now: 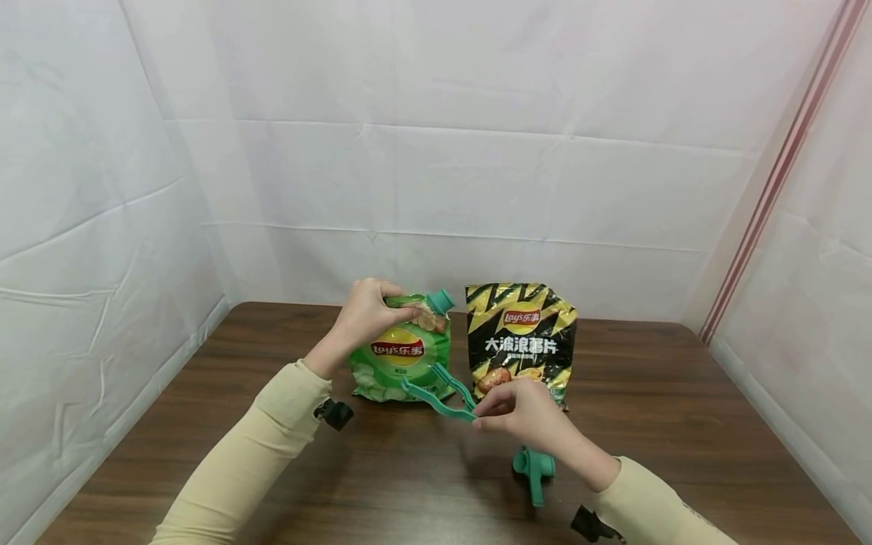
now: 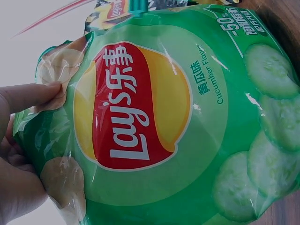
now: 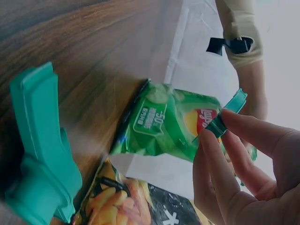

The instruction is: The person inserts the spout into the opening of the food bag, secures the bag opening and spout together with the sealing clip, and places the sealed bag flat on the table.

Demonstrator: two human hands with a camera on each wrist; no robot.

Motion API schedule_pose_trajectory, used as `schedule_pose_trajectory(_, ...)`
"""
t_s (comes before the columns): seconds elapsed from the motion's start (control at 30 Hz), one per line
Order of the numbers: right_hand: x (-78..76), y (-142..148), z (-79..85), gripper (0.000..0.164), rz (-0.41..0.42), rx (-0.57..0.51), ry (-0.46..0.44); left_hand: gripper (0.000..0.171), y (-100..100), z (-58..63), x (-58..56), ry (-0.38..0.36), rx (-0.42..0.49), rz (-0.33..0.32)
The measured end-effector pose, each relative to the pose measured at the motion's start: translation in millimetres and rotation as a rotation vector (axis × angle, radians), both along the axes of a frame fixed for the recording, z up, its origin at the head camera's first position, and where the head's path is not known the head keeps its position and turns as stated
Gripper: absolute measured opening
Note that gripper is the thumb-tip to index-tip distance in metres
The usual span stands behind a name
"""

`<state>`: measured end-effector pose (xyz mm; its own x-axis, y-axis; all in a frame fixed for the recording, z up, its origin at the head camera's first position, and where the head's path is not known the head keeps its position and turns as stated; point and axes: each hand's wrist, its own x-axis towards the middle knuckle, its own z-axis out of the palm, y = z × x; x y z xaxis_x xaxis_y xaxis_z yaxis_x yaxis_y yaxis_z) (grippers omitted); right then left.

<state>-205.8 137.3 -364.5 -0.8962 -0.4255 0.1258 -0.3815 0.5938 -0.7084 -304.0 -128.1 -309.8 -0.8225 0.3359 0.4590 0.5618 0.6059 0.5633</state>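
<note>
My left hand [image 1: 366, 309] grips the top edge of a green cucumber-flavor Lay's chip bag [image 1: 402, 371] that stands upright on the table. In the left wrist view the thumb and fingers pinch the bag's upper edge [image 2: 63, 70]. A green spout cap [image 1: 440, 301] shows at the bag's top right corner. In front of the bag, my right hand [image 1: 531, 416] pinches one end of a green bag clip [image 1: 444, 409], its two arms spread in a V toward the bag. Fingertips hide the clip's joined end.
A black and yellow Lay's chip bag [image 1: 521, 344] stands right of the green one, behind the right hand. Below that hand, another green clip with a round spout [image 1: 535, 465] lies on the wooden table [image 1: 381, 484]. White sheeting [image 1: 436, 182] surrounds the back and sides.
</note>
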Motion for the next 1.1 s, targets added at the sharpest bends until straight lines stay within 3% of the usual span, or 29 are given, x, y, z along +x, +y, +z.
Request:
schedule_pose_trajectory(0.07,-0.2,2.9,1.9,0.005,-0.022,-0.010,0.003,0.034,-0.3,-0.5,-0.3,0.001,-0.002,0.004)
schedule_pose_trajectory(0.27,-2.0,8.9,8.6,0.005,-0.084,-0.042,0.026,0.012,-0.1,-0.6,-0.5,0.002,0.005,0.012)
schedule_pose_trajectory(0.5,-9.8,10.7,13.8,0.004,-0.146,-0.080,0.045,0.017,-0.5,-1.3,-1.6,0.006,0.002,0.020)
schedule_pose_trajectory(0.67,-17.6,9.9,15.2,0.008,-0.162,-0.123,0.023,0.016,-0.4,-2.8,-1.8,0.014,0.013,0.014)
schedule_pose_trajectory(0.87,-28.5,6.5,15.1,0.008,-0.175,-0.148,0.043,0.026,-0.4,-3.1,-0.6,0.023,0.007,0.001)
schedule_pose_trajectory(1.1,-41.1,-2.7,16.5,0.009,-0.186,-0.171,0.079,0.010,-1.3,-3.0,-0.1,0.009,0.025,0.005)
